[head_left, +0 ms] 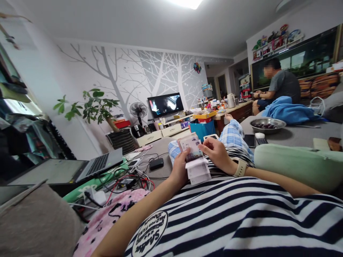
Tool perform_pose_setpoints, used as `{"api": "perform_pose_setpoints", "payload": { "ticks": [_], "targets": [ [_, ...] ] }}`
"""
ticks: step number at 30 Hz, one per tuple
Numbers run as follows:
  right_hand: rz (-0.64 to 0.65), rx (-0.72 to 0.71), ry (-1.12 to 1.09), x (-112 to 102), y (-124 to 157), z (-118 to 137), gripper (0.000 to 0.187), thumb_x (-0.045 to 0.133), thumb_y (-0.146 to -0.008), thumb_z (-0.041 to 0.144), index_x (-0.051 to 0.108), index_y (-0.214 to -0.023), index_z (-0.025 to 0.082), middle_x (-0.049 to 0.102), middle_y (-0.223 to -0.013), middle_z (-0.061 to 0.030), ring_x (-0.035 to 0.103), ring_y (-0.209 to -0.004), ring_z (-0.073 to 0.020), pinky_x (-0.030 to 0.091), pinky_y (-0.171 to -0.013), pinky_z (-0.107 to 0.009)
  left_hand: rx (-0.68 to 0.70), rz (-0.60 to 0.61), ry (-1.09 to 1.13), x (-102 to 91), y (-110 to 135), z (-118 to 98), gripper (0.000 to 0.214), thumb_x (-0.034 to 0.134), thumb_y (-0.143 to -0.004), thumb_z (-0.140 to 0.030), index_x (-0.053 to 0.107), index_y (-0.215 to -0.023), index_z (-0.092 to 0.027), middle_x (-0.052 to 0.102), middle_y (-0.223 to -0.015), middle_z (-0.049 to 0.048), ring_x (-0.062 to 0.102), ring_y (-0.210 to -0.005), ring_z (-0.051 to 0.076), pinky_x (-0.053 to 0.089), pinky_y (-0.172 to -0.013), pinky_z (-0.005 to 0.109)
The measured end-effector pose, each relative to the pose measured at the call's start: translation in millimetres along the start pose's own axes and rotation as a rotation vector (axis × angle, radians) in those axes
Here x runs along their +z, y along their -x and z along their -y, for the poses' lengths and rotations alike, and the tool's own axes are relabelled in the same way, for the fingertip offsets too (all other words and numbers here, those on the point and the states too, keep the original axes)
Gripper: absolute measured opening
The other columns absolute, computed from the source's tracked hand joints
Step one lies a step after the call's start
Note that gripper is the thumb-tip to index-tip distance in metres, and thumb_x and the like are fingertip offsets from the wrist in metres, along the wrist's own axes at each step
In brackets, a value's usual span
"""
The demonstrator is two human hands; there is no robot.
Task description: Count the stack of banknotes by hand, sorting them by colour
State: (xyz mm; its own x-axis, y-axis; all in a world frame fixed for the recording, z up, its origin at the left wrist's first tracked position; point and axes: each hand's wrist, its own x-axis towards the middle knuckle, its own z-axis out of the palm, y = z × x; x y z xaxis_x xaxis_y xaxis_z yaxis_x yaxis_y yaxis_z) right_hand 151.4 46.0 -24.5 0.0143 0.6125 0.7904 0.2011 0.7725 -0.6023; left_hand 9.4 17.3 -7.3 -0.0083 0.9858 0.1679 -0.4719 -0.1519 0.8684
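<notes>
A stack of banknotes (193,147) is held in front of my lap, in the middle of the head view. My left hand (179,168) is closed around its left side, the thumb lying across the notes. Several paler notes (198,172) fan downward below the stack, over my striped shirt. At the right edge of the stack my right hand (219,155) is closed in a pinch, its fingertips at a note's corner. A pale watch (240,167) is on my right wrist. What lies behind the notes is hidden.
To my left are an open laptop (98,167), tangled cables and a black box (156,164). On the right are a green cushion (297,166), a remote control (261,139), a phone (249,141) and a metal bowl (268,130) of dark fruit. A person (282,85) sits further back.
</notes>
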Motion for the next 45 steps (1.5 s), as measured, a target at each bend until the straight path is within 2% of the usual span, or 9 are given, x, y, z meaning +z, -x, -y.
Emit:
{"api": "perform_pose_setpoints", "payload": {
  "ticks": [5,9,12,16,20,28,36,45],
  "targets": [
    [0.007,0.038,-0.008,1,-1,-6,0.035,0.059,-0.082,0.046,0.049,-0.063,0.019,0.046,-0.056,0.0036,0.040,-0.053,-0.0107,0.031,-0.050,-0.024,0.016,-0.035,-0.021,3.3,3,0,0.023,0.061,-0.073,-0.011,0.068,-0.095,-0.009,0.075,-0.082,0.0074,0.070,-0.076,0.021,0.054,-0.079,0.032],
    [0.023,0.023,0.002,2,-1,-7,0.034,0.056,-0.084,0.042,0.046,-0.062,0.019,0.044,-0.056,0.0035,0.039,-0.054,-0.0108,0.030,-0.050,-0.024,0.011,-0.015,-0.006,1.8,2,1,0.023,0.062,-0.073,-0.012,0.067,-0.096,-0.010,0.075,-0.081,0.0069,0.070,-0.072,0.021,0.055,-0.078,0.034],
    [0.024,0.004,0.018,1,0,-4,0.033,0.055,-0.085,0.039,0.045,-0.062,0.019,0.043,-0.056,0.0036,0.039,-0.054,-0.0109,0.030,-0.050,-0.024,0.015,0.006,0.022,1.2,0,2,0.022,0.063,-0.075,-0.018,0.067,-0.096,-0.011,0.075,-0.084,0.0079,0.070,-0.077,0.022,0.055,-0.080,0.034],
    [-0.001,-0.056,0.040,-2,4,2,0.031,0.054,-0.087,0.037,0.045,-0.063,0.019,0.043,-0.057,0.0038,0.039,-0.054,-0.0108,0.031,-0.052,-0.025,-0.045,0.005,0.078,1.5,-3,3,0.026,0.063,-0.078,-0.028,0.067,-0.097,-0.012,0.074,-0.087,0.0088,0.070,-0.085,0.024,0.055,-0.082,0.035],
    [0.010,-0.147,0.038,-4,9,7,0.026,0.054,-0.088,0.034,0.048,-0.068,0.019,0.044,-0.059,0.0039,0.040,-0.055,-0.0105,0.032,-0.054,-0.024,-0.054,0.005,0.084,3.2,-3,3,0.028,0.064,-0.075,-0.030,0.067,-0.097,-0.012,0.074,-0.084,0.0076,0.069,-0.085,0.025,0.055,-0.080,0.035],
    [0.097,-0.300,0.025,-7,11,11,0.019,0.050,-0.092,0.029,0.055,-0.077,0.019,0.051,-0.067,0.0014,0.045,-0.061,-0.0119,0.036,-0.059,-0.025,0.004,0.044,0.020,-2.1,-6,5,0.023,0.072,-0.063,-0.030,0.066,-0.077,-0.012,0.072,-0.076,0.0068,0.067,-0.085,0.026,0.053,-0.076,0.034],
    [0.135,-0.266,0.042,-8,12,14,0.024,0.047,-0.093,0.035,0.054,-0.075,0.020,0.054,-0.068,-0.0001,0.048,-0.063,-0.0138,0.037,-0.060,-0.026,-0.024,0.076,0.020,-6.3,-7,7,0.036,0.073,-0.065,-0.033,0.067,-0.094,-0.013,0.073,-0.082,0.0076,0.068,-0.088,0.027,0.053,-0.080,0.037],
    [0.144,-0.283,0.050,-9,11,16,0.023,0.046,-0.093,0.034,0.058,-0.081,0.019,0.058,-0.071,-0.0011,0.052,-0.065,-0.0142,0.040,-0.063,-0.027,-0.060,0.023,0.015,-3.8,-5,5,0.034,0.070,-0.069,-0.035,0.067,-0.094,-0.013,0.073,-0.082,0.0078,0.068,-0.087,0.027,0.054,-0.081,0.037]
  ]
}}
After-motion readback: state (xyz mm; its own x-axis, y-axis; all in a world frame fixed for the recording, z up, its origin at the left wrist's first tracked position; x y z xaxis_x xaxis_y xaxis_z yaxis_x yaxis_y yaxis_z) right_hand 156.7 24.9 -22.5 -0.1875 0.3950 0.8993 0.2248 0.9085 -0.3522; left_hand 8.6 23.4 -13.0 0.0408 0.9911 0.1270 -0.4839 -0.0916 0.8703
